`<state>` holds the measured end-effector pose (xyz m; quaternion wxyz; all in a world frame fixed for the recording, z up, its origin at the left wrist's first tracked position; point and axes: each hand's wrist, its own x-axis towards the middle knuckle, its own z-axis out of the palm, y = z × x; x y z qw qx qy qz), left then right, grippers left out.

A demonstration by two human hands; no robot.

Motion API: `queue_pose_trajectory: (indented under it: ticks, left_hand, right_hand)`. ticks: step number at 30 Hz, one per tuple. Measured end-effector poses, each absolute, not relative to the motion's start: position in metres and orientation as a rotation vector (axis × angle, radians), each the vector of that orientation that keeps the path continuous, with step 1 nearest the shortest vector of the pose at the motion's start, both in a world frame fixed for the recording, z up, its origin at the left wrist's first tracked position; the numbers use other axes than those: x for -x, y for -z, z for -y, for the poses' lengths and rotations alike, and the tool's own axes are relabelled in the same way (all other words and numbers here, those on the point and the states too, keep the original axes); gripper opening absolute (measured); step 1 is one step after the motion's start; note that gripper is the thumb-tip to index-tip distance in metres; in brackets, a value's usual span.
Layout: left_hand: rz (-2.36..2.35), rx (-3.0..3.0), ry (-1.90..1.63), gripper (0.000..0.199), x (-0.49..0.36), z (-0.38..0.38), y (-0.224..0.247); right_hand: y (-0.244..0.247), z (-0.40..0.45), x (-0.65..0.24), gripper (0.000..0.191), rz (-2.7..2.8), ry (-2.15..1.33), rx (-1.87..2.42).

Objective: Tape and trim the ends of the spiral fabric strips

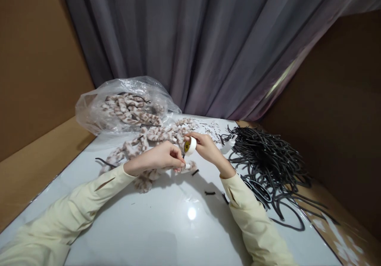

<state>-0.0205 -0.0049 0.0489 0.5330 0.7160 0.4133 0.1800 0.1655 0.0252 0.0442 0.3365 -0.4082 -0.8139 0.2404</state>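
White tape roll [192, 146] and plush strip [194, 165] above the bench [160, 226], as I view them.
My left hand [168, 156] pinches the strip near its white-banded end, fingers narrow; my right hand [206, 147] grips the roll just beside it, over mid-bench. I see 3 short black pieces [210, 193] nearby, black cords [264, 155] heaped at right.

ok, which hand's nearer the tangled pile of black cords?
Right. The right hand, holding a white tape roll, is left of the pile; the left hand is farther left, at a brown-and-white fuzzy strip.
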Motion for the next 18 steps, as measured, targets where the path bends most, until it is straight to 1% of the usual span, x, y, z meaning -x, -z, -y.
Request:
queue_pose_trajectory:
  ticks: [18]
  left_hand:
    - [-1.052,-1.592,-0.421,0.009,0.019,0.008,-0.063]
  right_hand:
    - [-0.065,-0.006,-0.165,0.017,2.180,-0.508,0.922]
